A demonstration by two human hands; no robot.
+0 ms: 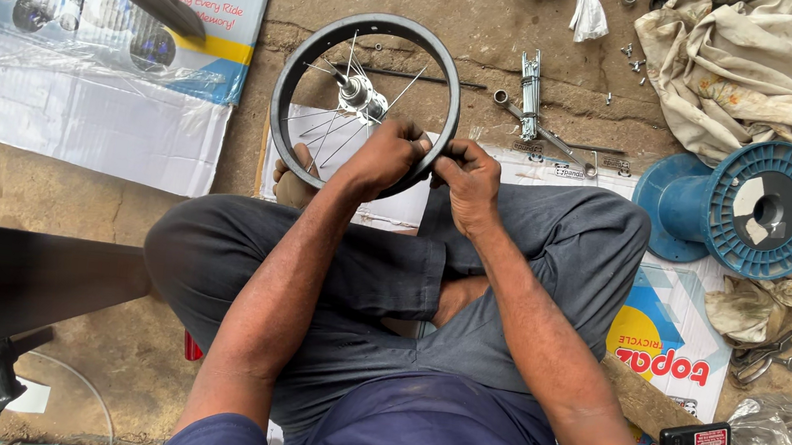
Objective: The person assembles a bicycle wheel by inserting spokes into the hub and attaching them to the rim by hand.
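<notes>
Wheel rim (299, 71) is being held by both hands: left hand (384, 158) and right hand (469, 183) fingers pinching its near edge; keeping it steady is helping

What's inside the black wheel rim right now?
Inside the black wheel rim: a silver hub with a few thin spokes fanning out. Both hands, left hand and right hand, cover its near edge, hiding anything there.

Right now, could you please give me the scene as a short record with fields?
Setting: person sits cross-legged on flattened cardboard on the ground
Left hand: grips the near rim of a small spoked wheel
Right hand: pinches the same rim beside it
Hub: metal, several spokes loose
Right side: blue spool, dirty cloth
Beyond the wheel: metal tool
</notes>
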